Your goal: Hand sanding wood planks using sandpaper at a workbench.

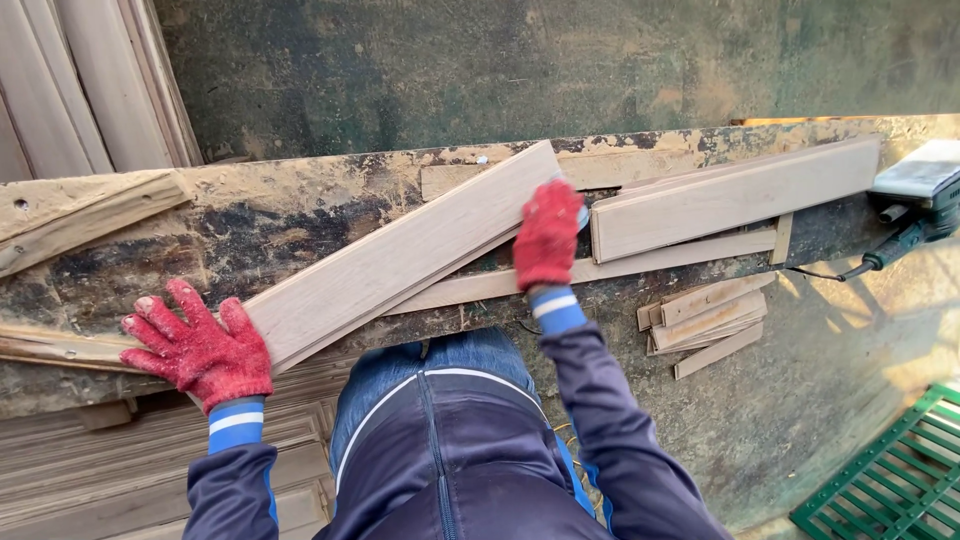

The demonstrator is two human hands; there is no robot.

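My left hand (198, 348) lies flat and spread in its red glove, fingers open, pressing the near end of the long board (400, 255) down onto the workbench (260, 215); it pins the wood, it does not clasp it. My right hand (547, 236) is curled shut over a small pale block (581, 215) on the far end of that same board — a sanding block, I judge, though only a corner shows; what it really is I cannot tell. The board runs slantwise from one hand to the other, lying over a thin strip (640, 262); just beyond my right hand lies a second board (735, 197), and past it a power tool (922, 190) with its cable. Below the right hand, offcuts (705, 320) lie stacked on the ground. As I read it, the step is smoothing the board's face; the next stroke calls for steady downward pressure from the left — otherwise the board skates.
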